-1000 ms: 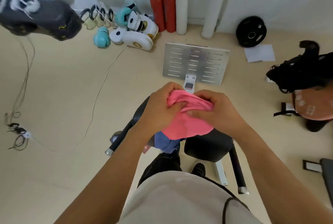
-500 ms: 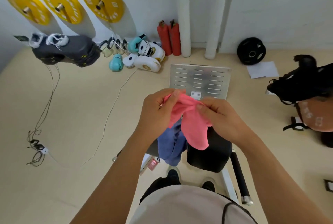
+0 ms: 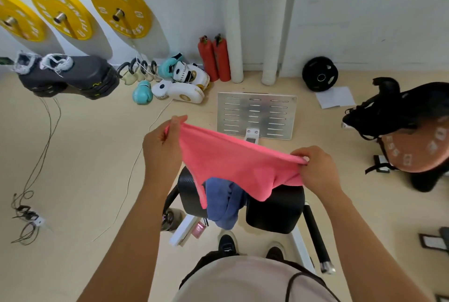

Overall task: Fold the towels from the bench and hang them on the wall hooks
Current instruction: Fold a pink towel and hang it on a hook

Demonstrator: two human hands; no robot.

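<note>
So the pink towel (image 3: 233,163) is stretched out in mid-air over the black bench (image 3: 274,211). The left hand (image 3: 161,148) pinches its top corner out at 10 o'clock, and the right hand (image 3: 315,170) has its fingers clamped on the other corner at 3 o'clock. The rest of it sags in a belly between them.

A blue towel (image 3: 226,202) is draped in a heap on the bench right under it, hanging off the front edge toward 6 o'clock.

What I'd worry about: the lower corners hang uneven, so the fold could come out crooked. The pink one's hem also looks close to the blue one, so it might drag that off the bench.

Readable text: the nearest yellow weight plate (image 3: 120,6) on the wall at 11 o'clock says "RADE" up top and "FITNESS" along the bottom. The white boxing pads (image 3: 182,88) have writing too small to make out.
</note>
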